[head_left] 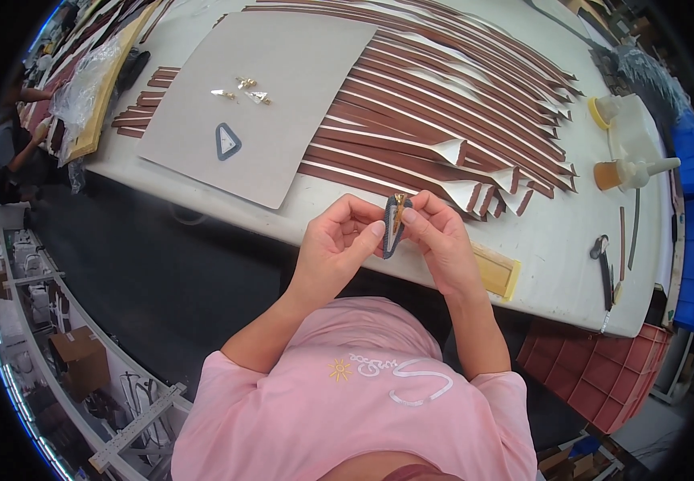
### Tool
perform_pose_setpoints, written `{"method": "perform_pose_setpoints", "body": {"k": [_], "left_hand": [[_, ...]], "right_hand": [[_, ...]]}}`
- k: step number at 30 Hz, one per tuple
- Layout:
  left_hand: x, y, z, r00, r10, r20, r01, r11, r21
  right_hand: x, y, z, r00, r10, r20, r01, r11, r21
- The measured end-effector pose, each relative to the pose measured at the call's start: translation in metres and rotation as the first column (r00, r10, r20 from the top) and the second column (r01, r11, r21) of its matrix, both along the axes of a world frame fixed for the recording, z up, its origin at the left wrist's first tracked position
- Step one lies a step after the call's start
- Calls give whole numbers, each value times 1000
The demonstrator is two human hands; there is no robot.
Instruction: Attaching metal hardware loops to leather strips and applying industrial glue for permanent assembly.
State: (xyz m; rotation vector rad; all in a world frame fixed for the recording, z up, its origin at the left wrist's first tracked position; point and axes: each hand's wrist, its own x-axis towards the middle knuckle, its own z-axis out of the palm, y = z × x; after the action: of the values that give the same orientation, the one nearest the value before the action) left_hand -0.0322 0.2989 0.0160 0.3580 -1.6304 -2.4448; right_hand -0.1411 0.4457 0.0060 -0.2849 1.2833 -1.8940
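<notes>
Just beyond the table's front edge, my left hand [332, 248] and my right hand [445, 244] hold a small dark triangular piece [389, 240] upright between them. Its edge is dark blue-grey, with a paler inside. A gold-coloured metal fitting [400, 205] sits at its upper end, beside my right thumb and fingers; whether it is fastened there I cannot tell. My left thumb and fingers pinch the piece's left side. A similar dark triangular piece with a pale centre [227, 142] lies on the grey board [299, 104], near several small gold-coloured metal parts [246, 82].
Long brown strips with white edges [411, 120] cover much of the table [347, 200]. On the right are a white squeeze bottle [647, 169], an amber container [608, 175] and a black-handled tool [606, 280]. A yellow-edged tray [495, 270] lies beside my right wrist. Another person [22, 136] stands far left.
</notes>
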Motion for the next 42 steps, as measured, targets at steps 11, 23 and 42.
{"method": "perform_pose_setpoints", "body": {"k": [11, 23, 42], "left_hand": [[-4, 5, -3, 996, 88, 31, -83, 985, -154], [-7, -4, -9, 1000, 10, 23, -7, 990, -140], [-2, -6, -8, 990, -69, 125, 78, 995, -61]], "right_hand": [[3, -2, -3, 997, -15, -69, 15, 1000, 1], [7, 1, 0, 980, -40, -195, 52, 997, 59], [6, -4, -1, 1000, 15, -9, -15, 1000, 9]]}}
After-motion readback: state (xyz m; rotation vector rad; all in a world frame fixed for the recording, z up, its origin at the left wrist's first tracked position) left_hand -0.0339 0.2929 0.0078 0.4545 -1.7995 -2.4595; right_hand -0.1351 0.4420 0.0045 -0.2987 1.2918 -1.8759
